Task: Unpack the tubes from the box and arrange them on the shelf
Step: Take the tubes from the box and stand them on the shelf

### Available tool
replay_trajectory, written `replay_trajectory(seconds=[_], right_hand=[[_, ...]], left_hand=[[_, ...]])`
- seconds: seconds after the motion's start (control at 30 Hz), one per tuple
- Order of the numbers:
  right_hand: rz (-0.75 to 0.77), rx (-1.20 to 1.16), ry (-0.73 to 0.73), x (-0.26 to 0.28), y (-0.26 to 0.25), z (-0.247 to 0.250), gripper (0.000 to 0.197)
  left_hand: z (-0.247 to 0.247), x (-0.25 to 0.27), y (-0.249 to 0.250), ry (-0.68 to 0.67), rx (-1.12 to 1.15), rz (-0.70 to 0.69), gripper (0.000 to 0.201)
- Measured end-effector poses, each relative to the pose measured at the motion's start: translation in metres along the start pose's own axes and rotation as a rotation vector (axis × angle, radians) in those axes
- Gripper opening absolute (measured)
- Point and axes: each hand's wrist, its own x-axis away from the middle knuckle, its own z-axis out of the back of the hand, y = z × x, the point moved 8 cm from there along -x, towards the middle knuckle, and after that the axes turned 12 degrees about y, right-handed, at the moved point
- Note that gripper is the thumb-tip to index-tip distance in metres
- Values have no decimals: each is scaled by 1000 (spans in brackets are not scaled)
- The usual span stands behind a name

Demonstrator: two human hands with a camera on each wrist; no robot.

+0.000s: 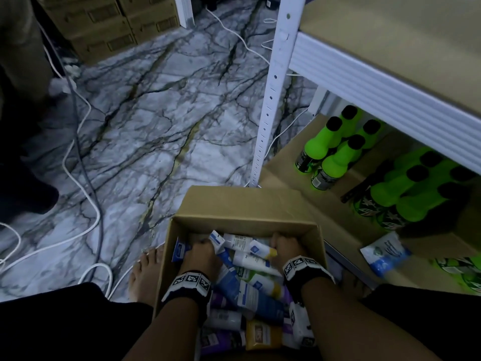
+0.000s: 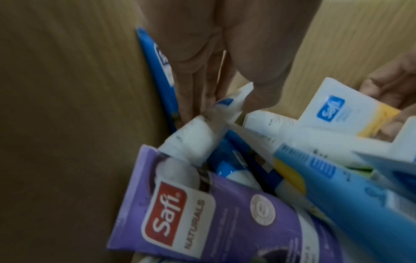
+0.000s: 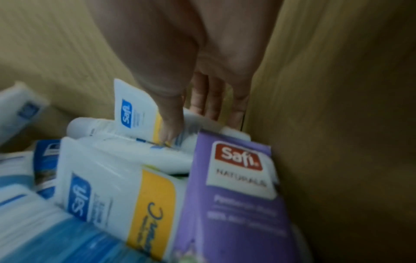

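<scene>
Tubes (image 1: 250, 277) lie jumbled in the open cardboard box (image 1: 244, 204) on the marble floor (image 1: 145, 131), white, blue, purple and yellow ones mixed. Left hand (image 1: 201, 252) is down among them, fingers pinching a white and blue tube (image 1: 217, 239). Right hand (image 1: 285, 247) digs in by the right wall, curled on a white and yellow tube (image 1: 261, 250). Shelf (image 1: 385, 92) stands just right, green bottles (image 1: 335, 149) below
</scene>
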Motion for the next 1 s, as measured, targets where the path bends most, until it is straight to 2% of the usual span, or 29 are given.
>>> replay_trajectory(seconds=[0.2,0.37,0.5,0.6,0.7,0.87,1.0], right_hand=[[25,-124,41,18,-14,34,10],[34,-327,77,38,-15,71,30],[100,-518,211,58,-19,125,30],[141,-636,289,76,-21,166,17],[174,-769,416,94,-20,212,29],[210,-815,622,132,-13,299,20],[254,-811,748,163,-4,361,21]], left_hand=[[37,18,22,115,57,-214,44],[83,43,37,196,325,-212,19],[122,55,53,240,566,-212,24],[153,62,73,225,744,-286,23],[194,73,96,246,964,-358,16],[272,100,135,367,1170,-482,10],[319,115,169,357,1307,-543,17]])
